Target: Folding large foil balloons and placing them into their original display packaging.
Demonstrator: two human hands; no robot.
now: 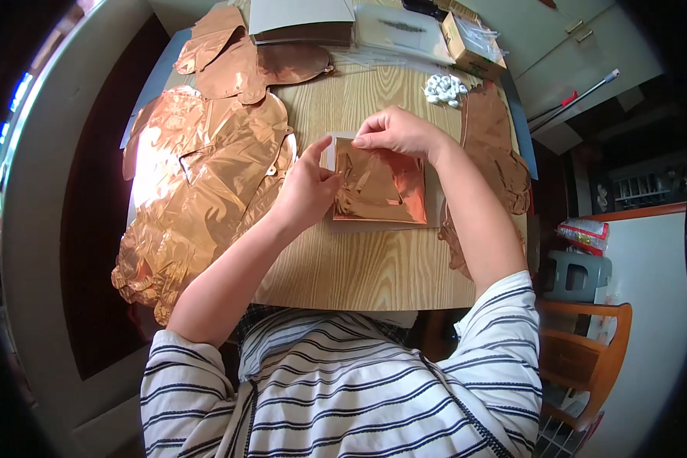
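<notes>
A copper-coloured foil balloon (378, 183), folded into a shiny square, lies in front of me at the middle of the table. My right hand (401, 133) reaches over its far side and pinches the top edge between thumb and fingers. At the left edge is my left hand (313, 183), its thumb on the foil and its index finger pointing up and away; its other fingers are partly hidden. Under the square, a pale translucent sheet (385, 227) sticks out along the near and right sides.
Crumpled flat foil balloons (206, 168) cover the table's left side; more (496, 130) lie along the right. Small white bundles (445, 89) sit near a cardboard box (473, 46) of clear straws. A grey-white box (301, 21) stands at the back. A wooden chair (588, 359) is at right.
</notes>
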